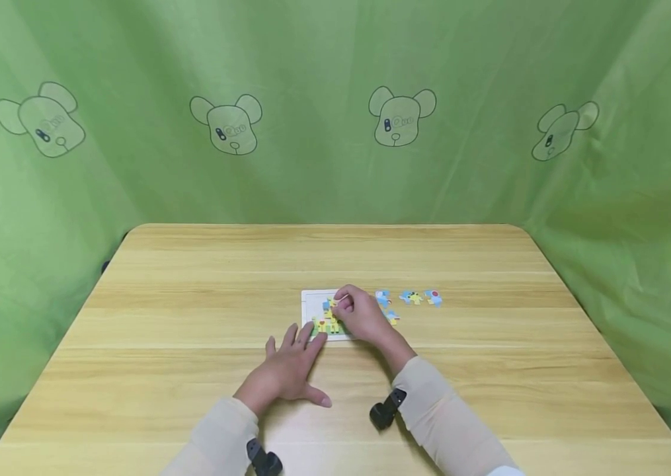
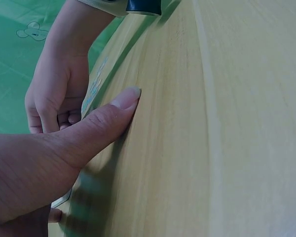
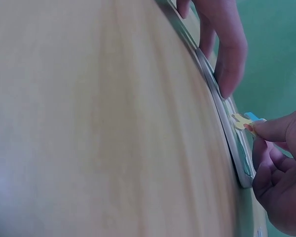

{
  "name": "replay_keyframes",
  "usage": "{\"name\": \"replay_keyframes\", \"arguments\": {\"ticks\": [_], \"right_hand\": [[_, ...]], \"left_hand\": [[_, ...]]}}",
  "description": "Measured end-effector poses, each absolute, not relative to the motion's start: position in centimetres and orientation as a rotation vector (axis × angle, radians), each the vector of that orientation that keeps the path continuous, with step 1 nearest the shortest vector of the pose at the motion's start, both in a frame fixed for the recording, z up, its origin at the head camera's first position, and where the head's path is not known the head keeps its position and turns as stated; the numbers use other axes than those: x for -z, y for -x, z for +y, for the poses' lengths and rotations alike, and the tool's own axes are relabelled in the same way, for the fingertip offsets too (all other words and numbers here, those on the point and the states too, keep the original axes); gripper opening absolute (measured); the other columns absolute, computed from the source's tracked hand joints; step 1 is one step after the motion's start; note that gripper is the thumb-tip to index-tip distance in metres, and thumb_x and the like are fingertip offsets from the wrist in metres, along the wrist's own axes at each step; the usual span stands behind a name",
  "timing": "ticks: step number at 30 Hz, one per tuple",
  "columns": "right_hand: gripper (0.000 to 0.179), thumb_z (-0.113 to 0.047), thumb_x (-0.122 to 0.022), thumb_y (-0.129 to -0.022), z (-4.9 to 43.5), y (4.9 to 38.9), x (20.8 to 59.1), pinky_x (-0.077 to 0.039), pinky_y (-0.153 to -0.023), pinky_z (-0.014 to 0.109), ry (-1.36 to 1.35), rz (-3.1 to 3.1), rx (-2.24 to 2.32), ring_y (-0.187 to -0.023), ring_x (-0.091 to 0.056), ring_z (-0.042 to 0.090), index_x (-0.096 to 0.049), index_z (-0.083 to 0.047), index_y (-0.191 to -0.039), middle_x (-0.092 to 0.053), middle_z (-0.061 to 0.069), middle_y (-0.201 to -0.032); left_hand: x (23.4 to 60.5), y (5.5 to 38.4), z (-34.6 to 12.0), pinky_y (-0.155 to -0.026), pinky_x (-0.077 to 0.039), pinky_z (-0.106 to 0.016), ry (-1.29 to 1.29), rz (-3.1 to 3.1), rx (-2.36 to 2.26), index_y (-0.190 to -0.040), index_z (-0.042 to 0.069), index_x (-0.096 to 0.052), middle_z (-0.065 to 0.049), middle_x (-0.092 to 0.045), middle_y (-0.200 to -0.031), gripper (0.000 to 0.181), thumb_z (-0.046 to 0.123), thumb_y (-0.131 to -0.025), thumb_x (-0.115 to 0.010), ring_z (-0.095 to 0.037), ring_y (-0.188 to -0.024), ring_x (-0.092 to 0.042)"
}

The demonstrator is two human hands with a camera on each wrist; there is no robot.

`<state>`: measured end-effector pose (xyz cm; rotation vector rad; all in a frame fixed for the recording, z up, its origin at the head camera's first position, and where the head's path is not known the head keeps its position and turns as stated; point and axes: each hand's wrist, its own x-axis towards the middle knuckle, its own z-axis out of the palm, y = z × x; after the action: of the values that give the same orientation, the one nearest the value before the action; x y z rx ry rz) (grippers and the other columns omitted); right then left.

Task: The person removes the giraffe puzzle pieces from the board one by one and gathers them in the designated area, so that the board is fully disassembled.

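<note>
My right hand [image 1: 366, 317] is over the puzzle tray [image 1: 305, 305], a flat white-rimmed board on the table. Thumb and forefinger pinch a yellow and blue puzzle piece [image 3: 243, 122], held just above the board in the right wrist view. Along the tray's lower part lie fitted pieces [image 1: 320, 326] in yellow, green and red; its upper left shows bare white. My left hand [image 1: 289, 370] has its fingers spread, fingertips resting at the tray's near left edge, thumb out to the side. The right hand hides the tray's right side.
Right of the tray lie several loose puzzle pieces, among them a yellow and blue one [image 1: 412, 297] and one with a red spot [image 1: 433, 297]. Another [image 1: 392, 318] lies close by the right hand. A green curtain [image 1: 311, 178] surrounds the wooden table [image 1: 192, 291].
</note>
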<state>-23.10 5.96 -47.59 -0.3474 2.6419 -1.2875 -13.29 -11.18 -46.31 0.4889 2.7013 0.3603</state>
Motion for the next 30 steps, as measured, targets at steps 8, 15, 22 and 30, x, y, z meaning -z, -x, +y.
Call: {"name": "replay_keyframes", "arguments": {"ticks": [8,15,22,30], "right_hand": [[0.016,-0.013,-0.066,-0.087,7.0,23.2,47.3,-0.050,-0.066,0.027,0.311,2.651,1.309,-0.071,-0.057,0.014,-0.061,-0.008,-0.102,-0.062,0.001,-0.079],[0.013,-0.011,-0.064,-0.087,8.0,23.0,47.1,-0.051,-0.068,0.028,0.297,2.661,1.331,-0.074,-0.057,0.015,-0.062,-0.007,-0.100,-0.061,0.003,-0.081],[0.016,-0.013,-0.066,-0.086,9.3,23.1,47.1,-0.051,-0.071,0.028,0.280,2.680,1.345,-0.075,-0.058,0.016,-0.062,-0.007,-0.101,-0.063,0.003,-0.082],[0.019,-0.014,-0.065,-0.088,11.4,23.2,47.0,-0.050,-0.064,0.026,0.235,2.633,1.400,-0.076,-0.056,0.017,-0.061,-0.005,-0.104,-0.060,0.006,-0.083]], "left_hand": [[46.3,13.3,-11.2,-0.103,-0.013,-0.072,-0.482,2.697,-0.370,-0.152,0.020,-0.019,-0.013,-0.008,-0.158,0.118,0.075,-0.058,-0.067,-0.042,-0.142,-0.010],[46.3,13.2,-11.2,-0.103,-0.011,-0.073,-0.477,2.690,-0.382,-0.152,0.020,-0.019,-0.013,-0.007,-0.159,0.118,0.074,-0.058,-0.068,-0.042,-0.142,-0.009],[46.2,13.1,-11.2,-0.103,-0.011,-0.073,-0.479,2.690,-0.396,-0.152,0.020,-0.019,-0.014,-0.007,-0.158,0.118,0.074,-0.058,-0.068,-0.043,-0.142,-0.010],[46.2,13.2,-11.2,-0.103,-0.011,-0.073,-0.483,2.693,-0.399,-0.151,0.020,-0.020,-0.013,-0.007,-0.159,0.118,0.073,-0.058,-0.069,-0.043,-0.142,-0.010]]}}
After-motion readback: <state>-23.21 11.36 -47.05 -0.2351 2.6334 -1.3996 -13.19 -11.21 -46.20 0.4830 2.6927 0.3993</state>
